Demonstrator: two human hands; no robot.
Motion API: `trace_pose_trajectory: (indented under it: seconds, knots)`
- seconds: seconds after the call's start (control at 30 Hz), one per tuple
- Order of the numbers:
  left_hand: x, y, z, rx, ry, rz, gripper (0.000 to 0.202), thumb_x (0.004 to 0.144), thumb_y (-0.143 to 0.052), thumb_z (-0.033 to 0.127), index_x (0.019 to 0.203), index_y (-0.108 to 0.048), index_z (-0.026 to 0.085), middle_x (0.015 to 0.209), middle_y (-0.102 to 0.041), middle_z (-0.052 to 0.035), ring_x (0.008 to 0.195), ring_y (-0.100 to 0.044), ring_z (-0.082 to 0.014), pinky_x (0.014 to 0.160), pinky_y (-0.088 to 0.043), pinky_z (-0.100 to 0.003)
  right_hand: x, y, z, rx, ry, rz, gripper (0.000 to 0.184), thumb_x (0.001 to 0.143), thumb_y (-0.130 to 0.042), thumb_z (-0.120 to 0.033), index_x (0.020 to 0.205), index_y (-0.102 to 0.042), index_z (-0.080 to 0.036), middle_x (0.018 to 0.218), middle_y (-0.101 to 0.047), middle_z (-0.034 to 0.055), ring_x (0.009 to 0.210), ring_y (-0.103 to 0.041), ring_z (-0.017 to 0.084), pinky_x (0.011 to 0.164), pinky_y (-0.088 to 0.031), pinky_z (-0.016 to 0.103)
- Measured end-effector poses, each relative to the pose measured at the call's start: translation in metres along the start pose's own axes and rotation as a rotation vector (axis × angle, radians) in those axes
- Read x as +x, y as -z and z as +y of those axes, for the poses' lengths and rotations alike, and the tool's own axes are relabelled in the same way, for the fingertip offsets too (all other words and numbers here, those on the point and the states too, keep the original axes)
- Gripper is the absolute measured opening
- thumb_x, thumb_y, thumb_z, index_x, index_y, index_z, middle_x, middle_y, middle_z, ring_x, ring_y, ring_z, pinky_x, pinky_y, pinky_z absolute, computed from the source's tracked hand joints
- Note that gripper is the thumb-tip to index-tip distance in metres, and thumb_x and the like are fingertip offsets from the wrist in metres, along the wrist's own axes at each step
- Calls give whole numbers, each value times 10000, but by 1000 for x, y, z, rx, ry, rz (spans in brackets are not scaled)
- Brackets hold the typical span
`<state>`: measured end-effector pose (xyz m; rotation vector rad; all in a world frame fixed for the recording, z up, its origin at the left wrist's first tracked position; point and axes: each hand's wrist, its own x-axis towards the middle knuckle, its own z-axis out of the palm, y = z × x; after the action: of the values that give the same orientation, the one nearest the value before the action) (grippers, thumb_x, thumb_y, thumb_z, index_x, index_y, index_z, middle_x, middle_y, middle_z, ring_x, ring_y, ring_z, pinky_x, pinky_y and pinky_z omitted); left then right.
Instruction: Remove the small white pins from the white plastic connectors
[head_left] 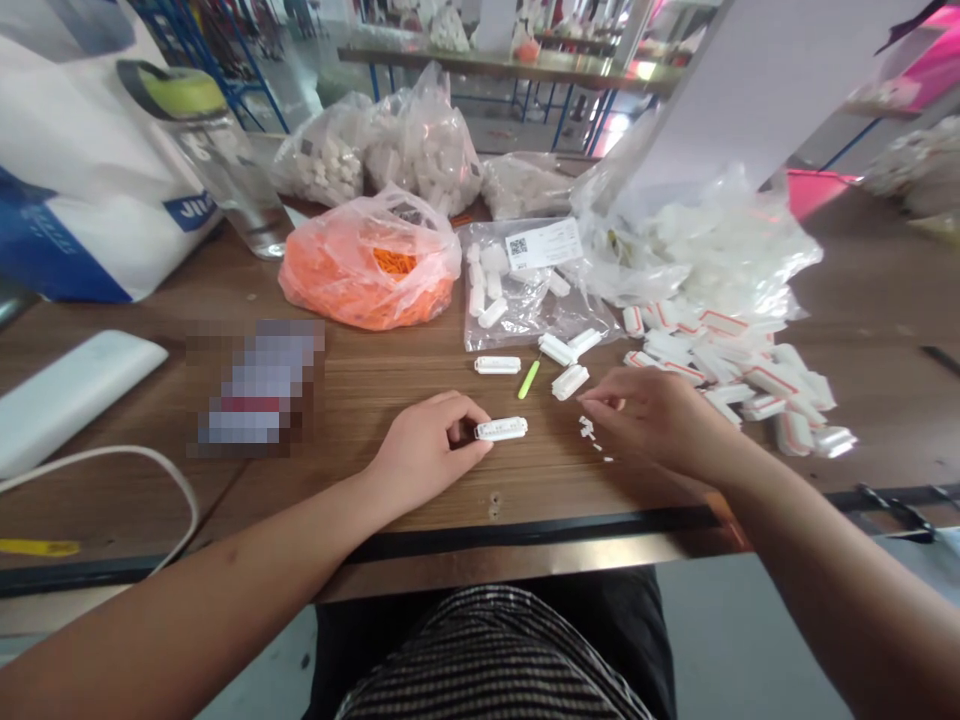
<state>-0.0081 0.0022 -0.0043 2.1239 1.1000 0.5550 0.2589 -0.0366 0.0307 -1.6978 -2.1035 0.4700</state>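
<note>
While the left hand (424, 450) pinches a white casing (500, 429), the right hand (652, 420) curls near bagged casings (491, 285).

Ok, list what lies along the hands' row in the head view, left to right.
White flat slab → left hand → white plastic piece → right hand → red-striped white piece

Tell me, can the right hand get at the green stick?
Probably yes: the right hand is close to the green stick, with only wooden tabletop between them. The white plastic piece sits beside that path but doesn't seem to block it.
</note>
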Motion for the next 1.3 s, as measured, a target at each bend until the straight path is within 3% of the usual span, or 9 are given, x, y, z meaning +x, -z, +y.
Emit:
trace_pose_trajectory:
  seconds: [0.07, 0.17, 0.43, 0.63, 0.77, 0.93, 1.07, 1.3]
  knots:
    - [0, 0, 0, 2, -1, -1, 94, 773, -671, 203, 866, -671, 215, 721, -563, 34, 618, -497, -108, 620, -392, -257, -5, 5, 13, -8, -129, -80, 158, 817, -609, -300, 731, -716, -223, 724, -703, 12, 655, -627, 160, 604, -461, 292]
    - [0, 1, 0, 10, -4, -4, 94, 780, -670, 207, 874, -669, 215, 722, -560, 33, 620, -499, -110, 620, -392, -257, -9, 6, 21, 64, -179, -150, 140, 805, -622, -303, 774, -737, -229, 764, -728, 10, 677, -655, 159, 601, -488, 277]
    - [0, 3, 1, 21, -16, -5, 84, 788, -667, 218, 871, -665, 217, 710, -560, 31, 618, -501, -114, 617, -395, -256, -11, -3, 18, 87, -95, -149, 129, 787, -618, -244, 701, -707, -210, 684, -704, 10, 612, -637, 140, 571, -485, 263]
    - [0, 2, 0, 25, -14, -4, 93, 782, -676, 215, 875, -666, 217, 700, -542, 38, 623, -507, -115, 620, -394, -257, -14, -1, 26, -97, 12, -95, 162, 798, -595, -238, 670, -693, -218, 697, -703, 7, 652, -628, 155, 642, -459, 305]
    - [0, 3, 1, 26, -13, -15, 101, 782, -675, 213, 883, -669, 219, 709, -550, 37, 629, -513, -115, 620, -393, -256, -17, 4, 30, -54, -26, -76, 140, 804, -596, -257, 763, -726, -225, 773, -731, 17, 697, -648, 164, 657, -484, 307]
    - [0, 2, 0, 31, -14, -13, 103, 784, -672, 218, 887, -673, 221, 717, -556, 35, 633, -512, -116, 622, -394, -258, -22, 5, 28, -55, -56, -87, 163, 815, -604, -302, 735, -718, -216, 737, -724, 26, 665, -641, 165, 615, -480, 302]
    - [0, 2, -2, 34, -20, -15, 116, 787, -670, 226, 902, -677, 223, 710, -555, 34, 624, -510, -114, 614, -392, -254, -22, 2, 29, -91, -4, -93, 197, 843, -603, -346, 735, -713, -224, 734, -717, 21, 678, -639, 168, 657, -474, 320]
    - [1, 2, -1, 33, -12, -12, 120, 778, -678, 223, 898, -680, 218, 700, -551, 37, 613, -508, -112, 606, -390, -250, -23, 4, 38, -176, 155, -65, 202, 852, -538, -246, 780, -726, -242, 796, -735, 14, 755, -662, 192, 748, -454, 362]
